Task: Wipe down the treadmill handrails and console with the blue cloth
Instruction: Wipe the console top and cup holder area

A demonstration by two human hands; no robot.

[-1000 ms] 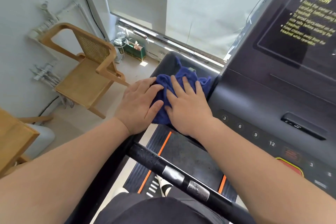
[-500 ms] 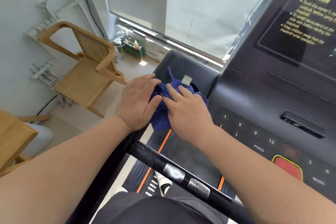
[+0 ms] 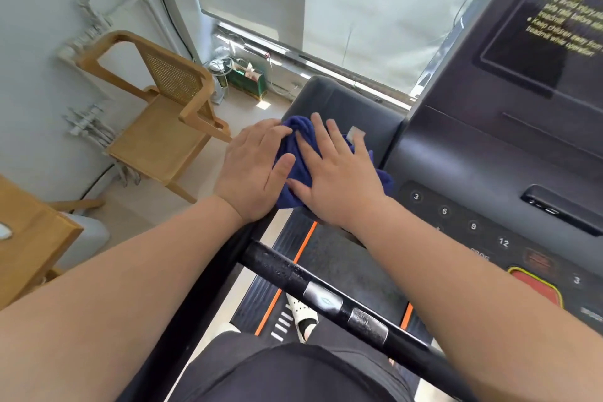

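The blue cloth (image 3: 298, 170) lies bunched on the left tray of the dark treadmill console (image 3: 483, 153), just left of the number buttons. My left hand (image 3: 253, 173) presses flat on the cloth's left edge, fingers spread. My right hand (image 3: 339, 176) lies flat over the cloth's middle and right part, hiding most of it. A white tag (image 3: 356, 133) pokes out past my right fingertips. The black handrail bar (image 3: 329, 299) with metal sensor plates crosses below my forearms.
A wooden cane-back chair (image 3: 166, 121) stands left of the treadmill by the wall. A green bag (image 3: 248, 81) sits by the window sill. A wooden table corner (image 3: 29, 238) is at the far left. Below are the belt (image 3: 342, 264) with orange stripes and my shoe (image 3: 301, 313).
Both hands slid the cloth back and forth over the console's left tray: toward me, then away again. The cloth is more bunched under my palms than a second ago.
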